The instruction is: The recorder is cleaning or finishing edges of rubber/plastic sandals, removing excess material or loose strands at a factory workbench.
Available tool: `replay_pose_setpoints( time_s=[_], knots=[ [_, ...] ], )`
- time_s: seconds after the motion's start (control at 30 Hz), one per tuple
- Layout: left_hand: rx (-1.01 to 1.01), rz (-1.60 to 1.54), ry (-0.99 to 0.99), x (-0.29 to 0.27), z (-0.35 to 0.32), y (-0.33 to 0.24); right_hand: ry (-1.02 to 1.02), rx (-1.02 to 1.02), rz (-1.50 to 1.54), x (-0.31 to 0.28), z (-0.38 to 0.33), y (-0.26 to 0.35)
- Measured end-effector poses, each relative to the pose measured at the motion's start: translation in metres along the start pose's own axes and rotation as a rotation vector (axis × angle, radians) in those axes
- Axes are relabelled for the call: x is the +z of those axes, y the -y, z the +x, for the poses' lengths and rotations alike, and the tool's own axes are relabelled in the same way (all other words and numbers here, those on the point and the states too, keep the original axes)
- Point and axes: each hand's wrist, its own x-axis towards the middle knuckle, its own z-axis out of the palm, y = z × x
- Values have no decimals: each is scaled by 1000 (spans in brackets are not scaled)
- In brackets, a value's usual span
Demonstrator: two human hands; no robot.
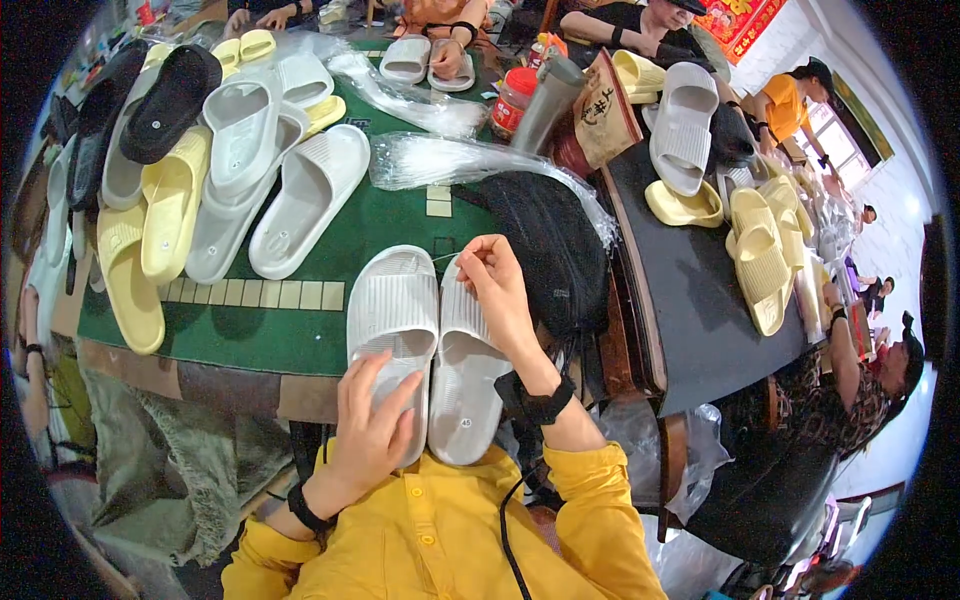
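Two light grey slide slippers, the left slipper (pixel 392 290) and the right slipper (pixel 466 400), lie side by side at the table's near edge, heels toward my yellow shirt. My left hand (pixel 372 425) rests on the left slipper's footbed below its strap, fingers stretched and apart. Over the right slipper's ribbed strap, my right hand (pixel 492 290) is closed in a pinch. From its fingertips a thin clear plastic strand (pixel 444 258) reaches toward the left slipper's strap. Whether the strand passes through either slipper is too small to tell.
Grey, yellow and black slippers (pixel 310 205) are piled at the left of the green table (pixel 230 335). Bundles of clear plastic strands (pixel 450 160) lie at the back, near a red-lidded jar (pixel 512 100) and a black bag (pixel 545 250). Co-workers sit opposite and right.
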Motion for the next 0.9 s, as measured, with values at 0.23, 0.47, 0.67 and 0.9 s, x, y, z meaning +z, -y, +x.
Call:
replay_pose_setpoints(
  time_s=[0.23,0.47,0.67,0.9],
  knots=[
    [81,29,158,13,9,4,24,-2,-56,-2,0,-5],
    [60,91,257,30,31,-1,40,0,-28,-1,1,-5],
    [-16,112,304,40,43,12,37,-19,-72,-1,2,-7],
    [-8,127,226,44,43,13,6,-39,-103,-3,1,-9]
  ],
)
